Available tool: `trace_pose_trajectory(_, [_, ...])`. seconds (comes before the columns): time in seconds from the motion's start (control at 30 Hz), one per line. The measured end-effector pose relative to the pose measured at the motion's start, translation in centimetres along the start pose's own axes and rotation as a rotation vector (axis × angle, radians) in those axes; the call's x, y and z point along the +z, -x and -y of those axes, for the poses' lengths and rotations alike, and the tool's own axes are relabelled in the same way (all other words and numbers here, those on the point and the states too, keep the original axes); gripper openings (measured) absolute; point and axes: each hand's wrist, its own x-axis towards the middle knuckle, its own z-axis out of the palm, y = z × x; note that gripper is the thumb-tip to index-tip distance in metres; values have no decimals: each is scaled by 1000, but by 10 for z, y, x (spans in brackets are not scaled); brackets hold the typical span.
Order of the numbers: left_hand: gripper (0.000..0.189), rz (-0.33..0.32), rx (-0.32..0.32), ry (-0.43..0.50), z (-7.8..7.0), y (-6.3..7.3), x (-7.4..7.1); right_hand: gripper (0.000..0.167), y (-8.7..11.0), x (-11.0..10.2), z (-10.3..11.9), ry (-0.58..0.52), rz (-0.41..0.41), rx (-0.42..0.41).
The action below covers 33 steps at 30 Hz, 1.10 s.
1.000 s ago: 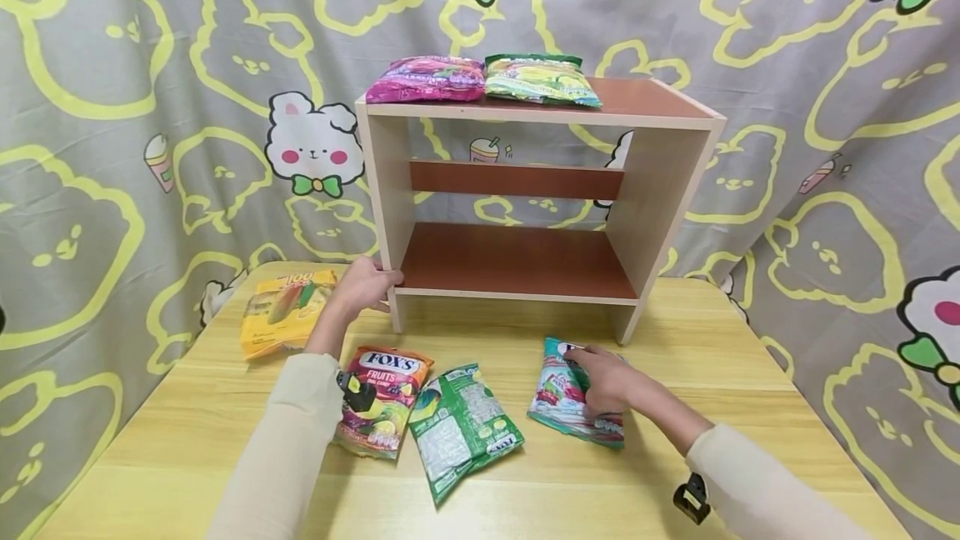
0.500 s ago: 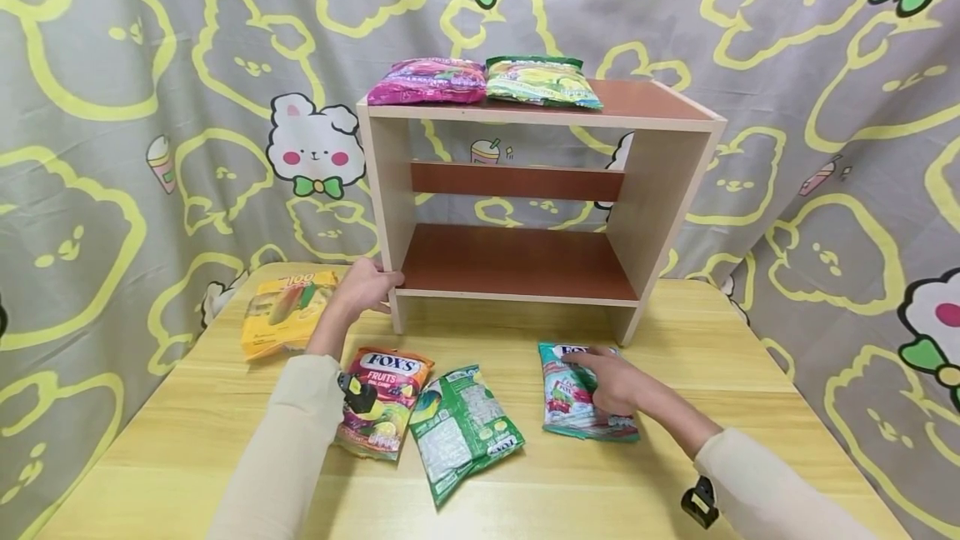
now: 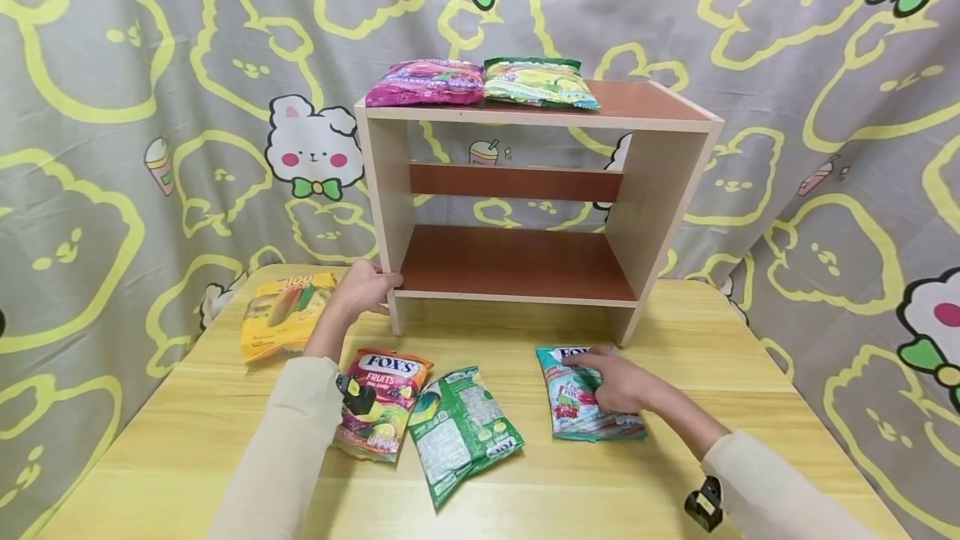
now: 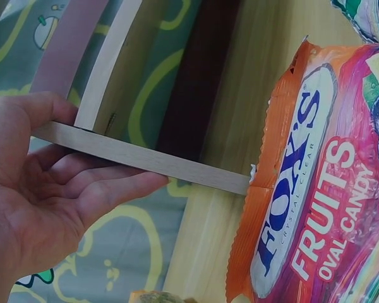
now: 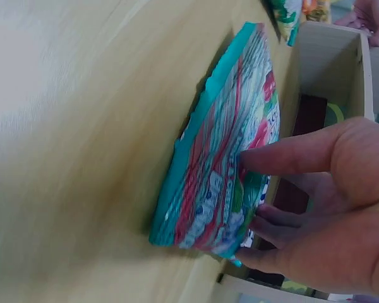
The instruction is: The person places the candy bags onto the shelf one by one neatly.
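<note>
My left hand (image 3: pixel 365 286) grips the front edge of the wooden shelf's side panel (image 4: pixel 142 153), thumb on one face and fingers on the other in the left wrist view. On the table at the right, my right hand (image 3: pixel 618 380) rests over a teal Fox's candy bag (image 3: pixel 558 394). Thumb and fingers lie spread across this bag (image 5: pixel 230 151) in the right wrist view, partly hiding its printed front. Beneath my left forearm is an orange and pink Fox's Fruits candy bag (image 3: pixel 386 386), and beside it a green Fox's bag (image 3: pixel 468 427) lies back side up.
The wooden shelf (image 3: pixel 517 261) stands at the table's back. On its top board sit a purple candy bag (image 3: pixel 427 82) and a green and yellow bag (image 3: pixel 538 82). A yellow bag (image 3: pixel 281 319) lies left of my left hand. A patterned curtain (image 3: pixel 187 65) hangs behind.
My right hand and the teal candy bag have shifted slightly to the right, and the bag has turned a little on the table. My left hand has stayed on the shelf panel.
</note>
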Motion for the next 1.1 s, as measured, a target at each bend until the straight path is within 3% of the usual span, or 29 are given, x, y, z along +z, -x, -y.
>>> trace_pose_trajectory(0.17, [39,-3,5,5,-1,1,0,44,-5,3,-3,-75,-84,-13])
trace_pose_trajectory(0.27, [39,-5,7,13,-2,2,-1,38,-8,8,-4,-86,-149,-21])
trace_pose_trajectory(0.43, [39,-3,5,14,-2,3,-1,51,-10,16,-5,-72,-237,15])
trace_pose_trajectory(0.57, [39,-1,6,17,-2,3,0,72,-11,18,-6,-21,-278,114])
trace_pose_trajectory(0.83, [42,2,5,3,-2,2,1,110,-7,12,-7,100,-206,312])
trace_pose_trajectory(1.1, [41,2,-1,-1,-2,2,1,101,-7,4,-9,179,-53,318])
